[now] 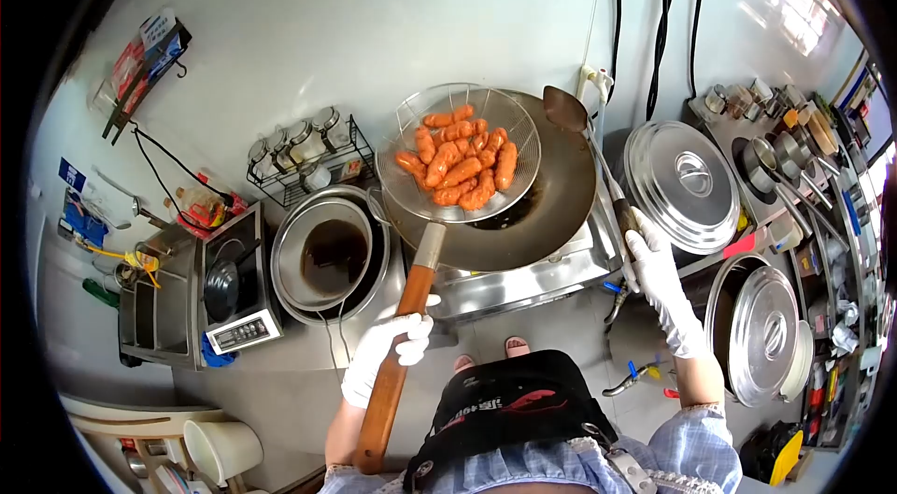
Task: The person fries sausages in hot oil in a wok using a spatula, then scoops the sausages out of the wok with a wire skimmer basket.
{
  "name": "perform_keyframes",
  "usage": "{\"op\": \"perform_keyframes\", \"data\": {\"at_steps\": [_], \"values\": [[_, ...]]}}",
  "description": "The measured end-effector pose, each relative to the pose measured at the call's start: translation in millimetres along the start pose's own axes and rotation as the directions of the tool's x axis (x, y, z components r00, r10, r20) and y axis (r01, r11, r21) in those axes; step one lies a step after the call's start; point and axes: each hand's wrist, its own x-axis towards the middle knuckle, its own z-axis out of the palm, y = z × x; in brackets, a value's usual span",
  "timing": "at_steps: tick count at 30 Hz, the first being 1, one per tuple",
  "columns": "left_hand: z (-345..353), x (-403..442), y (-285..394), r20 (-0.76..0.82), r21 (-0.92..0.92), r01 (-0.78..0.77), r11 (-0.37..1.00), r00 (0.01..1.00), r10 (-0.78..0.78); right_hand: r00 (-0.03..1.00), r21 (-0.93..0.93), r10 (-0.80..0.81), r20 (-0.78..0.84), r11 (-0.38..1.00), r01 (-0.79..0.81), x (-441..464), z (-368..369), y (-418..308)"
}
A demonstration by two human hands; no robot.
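My left hand (385, 356), in a white glove, is closed around the wooden handle of a long-handled wire strainer (519, 134). Reddish-orange sausages (458, 172), several of them, lie heaped in its basket, above the left part of a large wok (567, 214). Dark liquid shows low in the wok, partly hidden by the strainer. My right hand (657, 281), gloved too, grips the handle of a wok spatula (566, 109). Its brown blade points up and away from me, beside the wok's right rim.
Left of the wok stands a metal pot (280, 260) with dark liquid inside. Behind it is a rack (350, 157) of seasoning jars. An induction cooker (245, 332) sits farther left. Lidded pots (645, 157) and a crowded shelf (818, 260) line the right side.
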Motion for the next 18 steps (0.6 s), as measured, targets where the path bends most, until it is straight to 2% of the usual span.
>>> {"op": "perform_keyframes", "data": {"at_steps": [5, 14, 18], "values": [[15.6, -14.8, 9.9, -0.093, 0.071, -0.075, 0.995, 0.992, 0.081, 0.998, 0.005, 0.055, 0.014, 0.998, -0.055, 3.0, -1.8, 24.6], [37.7, -25.2, 21.7, -0.102, 0.155, -0.167, 0.974, 0.978, 0.183, 0.997, 0.062, 0.056, 0.059, 0.996, -0.059, 2.6, -11.1, 42.0], [42.0, -24.9, 25.0, -0.121, 0.171, -0.134, 0.976, 0.980, 0.156, 0.997, 0.034, 0.051, 0.061, 0.998, -0.053, 0.6, -11.6, 44.5]]}}
